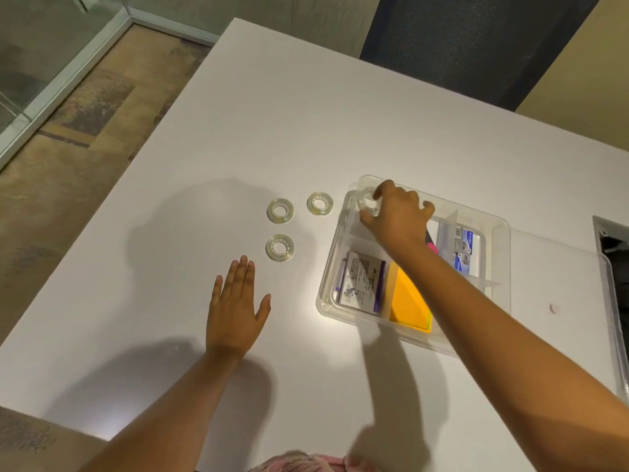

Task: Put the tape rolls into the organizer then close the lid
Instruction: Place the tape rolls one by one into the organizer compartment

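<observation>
Right hand (396,216) holds a tape roll (368,201) over the organizer (500,233).

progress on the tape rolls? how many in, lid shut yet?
None visibly settled in the organizer. In hand: the right hand holds one tape roll over its far-left corner. Left: three tape rolls lie on the table; lid open. Left hand empty.

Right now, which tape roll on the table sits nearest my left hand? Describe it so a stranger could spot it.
Start at the clear plastic organizer on the white table; left of it lie three clear tape rolls in a loose triangle. The one you want, the nearest tape roll, lies just beyond the fingertips of the flat left hand. It alone sits in the near row, below the other two.
</observation>
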Available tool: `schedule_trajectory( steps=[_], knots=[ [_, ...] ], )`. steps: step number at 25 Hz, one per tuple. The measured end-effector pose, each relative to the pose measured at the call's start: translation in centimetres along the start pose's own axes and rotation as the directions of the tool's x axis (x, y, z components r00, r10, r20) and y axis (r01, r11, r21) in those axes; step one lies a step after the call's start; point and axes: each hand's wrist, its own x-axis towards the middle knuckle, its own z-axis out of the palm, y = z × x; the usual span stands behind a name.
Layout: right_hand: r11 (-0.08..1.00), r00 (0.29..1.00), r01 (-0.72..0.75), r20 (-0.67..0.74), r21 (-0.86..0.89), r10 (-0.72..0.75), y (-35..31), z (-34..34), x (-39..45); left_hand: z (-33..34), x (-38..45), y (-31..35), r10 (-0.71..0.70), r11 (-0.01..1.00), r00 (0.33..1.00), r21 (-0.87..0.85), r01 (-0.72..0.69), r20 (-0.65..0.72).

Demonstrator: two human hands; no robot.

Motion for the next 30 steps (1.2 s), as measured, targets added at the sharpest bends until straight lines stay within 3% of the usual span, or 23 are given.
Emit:
schedule_trajectory(
  steps=[7, 15, 17, 20, 22, 25, 27, 30],
  knots=[
    [0.963, 0.996, 0.044, 0.09, -0.265, -0.02, 1.9, 3.4, 3.5, 0.2, 0.1, 0.1, -0.005, 1.0, 0.999, -0.015, 0.005, -0.037],
    [0.953, 0.995, 0.036, 0.1, -0.302, -0.006, 1.7, 5.1, 4.1, 1.2, -0.3, -0.2, 0.066, 0.998, 0.957, 0.006, -0.067, -0.282],
    [0.973, 0.996, -0.021, 0.083, -0.229, 0.041, 1.5, 4.3, 4.1, 1.3, -0.3, -0.2, 0.065, 0.998, 0.954, 0.007, -0.066, -0.292],
    [0.987, 0.986, -0.145, -0.071, 0.068, 0.15, 0.4, 2.7, 3.6, 1.4, -0.3, -0.3, 0.065, 0.998, 0.954, 0.005, -0.067, -0.294],
    [0.99, 0.984, -0.068, -0.158, 0.121, 0.087, -1.0, 1.9, 2.8, 1.4, -0.4, -0.3, 0.067, 0.998, 0.956, -0.001, -0.07, -0.286],
    [0.964, 0.965, 0.243, -0.128, 0.104, -0.23, -4.2, 2.2, 0.6, 1.3, -0.3, -0.3, 0.058, 0.998, 0.963, -0.007, -0.062, -0.265],
    [0.895, 0.901, 0.431, 0.002, 0.112, -0.434, -6.5, 3.5, -1.6, 1.1, -0.3, -0.2, 0.047, 0.999, 0.969, -0.01, -0.051, -0.243],
    [0.832, 0.789, 0.555, 0.31, 0.008, -0.53, -8.4, 6.8, -5.1, 0.9, -0.3, -0.2, 0.035, 0.999, 0.979, -0.018, -0.039, -0.199]
  ],
)
